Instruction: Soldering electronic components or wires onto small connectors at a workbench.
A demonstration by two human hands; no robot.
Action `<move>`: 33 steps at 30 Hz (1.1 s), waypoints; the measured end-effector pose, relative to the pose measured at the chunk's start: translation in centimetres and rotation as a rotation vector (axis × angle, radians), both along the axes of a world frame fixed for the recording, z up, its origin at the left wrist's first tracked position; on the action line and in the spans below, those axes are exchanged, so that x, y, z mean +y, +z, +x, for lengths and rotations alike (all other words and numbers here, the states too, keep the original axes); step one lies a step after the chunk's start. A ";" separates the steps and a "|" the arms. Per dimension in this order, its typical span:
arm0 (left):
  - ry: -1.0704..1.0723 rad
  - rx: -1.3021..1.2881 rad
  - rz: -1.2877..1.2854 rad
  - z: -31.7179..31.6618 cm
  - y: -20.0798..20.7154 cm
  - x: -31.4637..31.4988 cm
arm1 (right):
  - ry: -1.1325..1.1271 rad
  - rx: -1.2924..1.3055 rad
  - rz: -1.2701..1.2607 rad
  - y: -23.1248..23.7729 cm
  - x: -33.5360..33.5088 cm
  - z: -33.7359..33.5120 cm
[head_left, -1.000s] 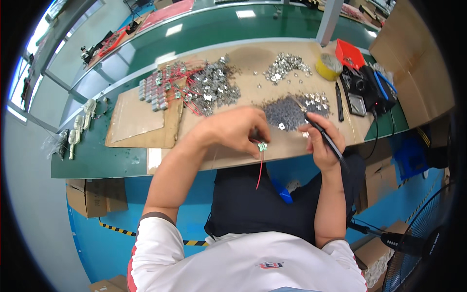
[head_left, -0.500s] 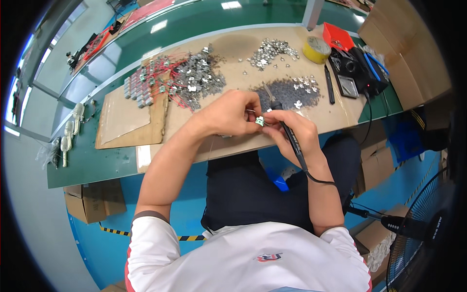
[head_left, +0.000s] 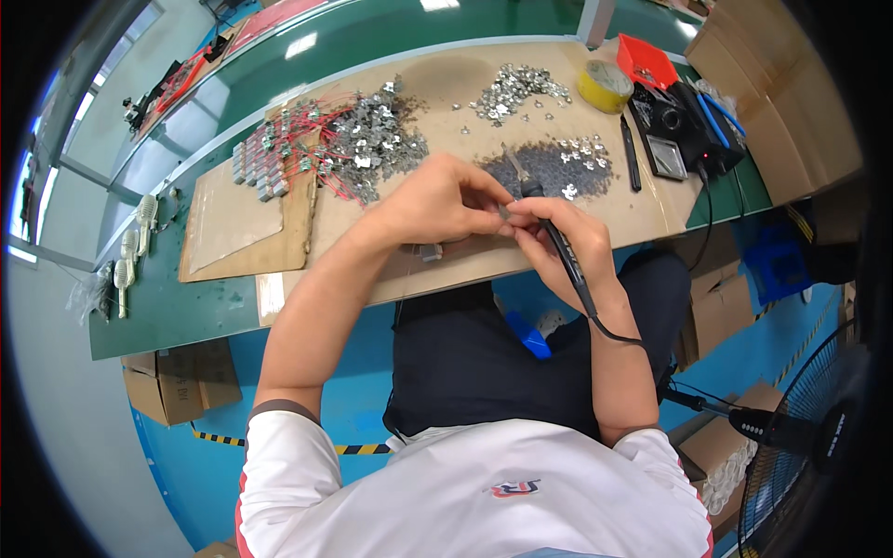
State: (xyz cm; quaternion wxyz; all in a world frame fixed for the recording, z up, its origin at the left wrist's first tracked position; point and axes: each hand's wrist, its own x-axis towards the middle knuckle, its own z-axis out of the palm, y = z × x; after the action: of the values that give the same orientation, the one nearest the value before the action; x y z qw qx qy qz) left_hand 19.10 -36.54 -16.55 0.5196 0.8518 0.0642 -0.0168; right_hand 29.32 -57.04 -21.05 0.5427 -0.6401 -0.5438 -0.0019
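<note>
My left hand (head_left: 441, 206) is closed, its thumb and fingertips pinching a small greyish part (head_left: 505, 213) that the fingers mostly hide. Against the same part press the thumb and fingertips of my right hand (head_left: 579, 244). That hand also grips a black soldering iron (head_left: 569, 264), whose tip points away from me over a spread of small dark pieces (head_left: 549, 169). Below my left hand, partly covered, lies a grey block (head_left: 430, 252) near the table's front edge.
Red-wired grey blocks (head_left: 270, 166) and a heap of metal parts (head_left: 377, 135) lie left. Shiny metal pieces (head_left: 516, 93) sit farther back. Yellow tape (head_left: 605, 86), a red bin (head_left: 646, 61) and a soldering station (head_left: 684, 130) stand right. A fan (head_left: 805, 418) is at lower right.
The small green-and-white part that showed between my fingertips has turned or been covered, and only a greyish bit shows. My hands have come closer together; the grey block below has become visible.
</note>
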 end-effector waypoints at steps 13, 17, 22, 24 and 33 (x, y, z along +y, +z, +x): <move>0.147 0.047 0.041 0.7 -1.3 0.1 | -0.137 -0.141 0.021 -0.4 -0.4 1.0; 0.226 0.009 0.064 0.6 -2.1 -0.3 | -0.007 -0.205 0.019 -0.1 -0.6 -0.1; 0.151 -0.227 0.442 0.1 -2.7 -1.1 | -0.131 0.125 0.085 -1.0 -1.3 0.9; 0.149 -0.206 0.457 -0.1 -2.2 -1.2 | -0.113 0.353 0.109 -0.9 -2.3 2.1; 0.141 -0.197 0.510 0.4 -2.1 -1.1 | -0.068 0.166 0.189 -1.8 -3.1 3.7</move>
State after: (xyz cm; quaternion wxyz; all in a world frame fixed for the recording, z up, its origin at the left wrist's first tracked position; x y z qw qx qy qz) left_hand 19.46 -37.68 -18.65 0.2919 0.9461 0.0744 0.1190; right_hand 33.06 -60.09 -22.87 0.6434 -0.6020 -0.4725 -0.0187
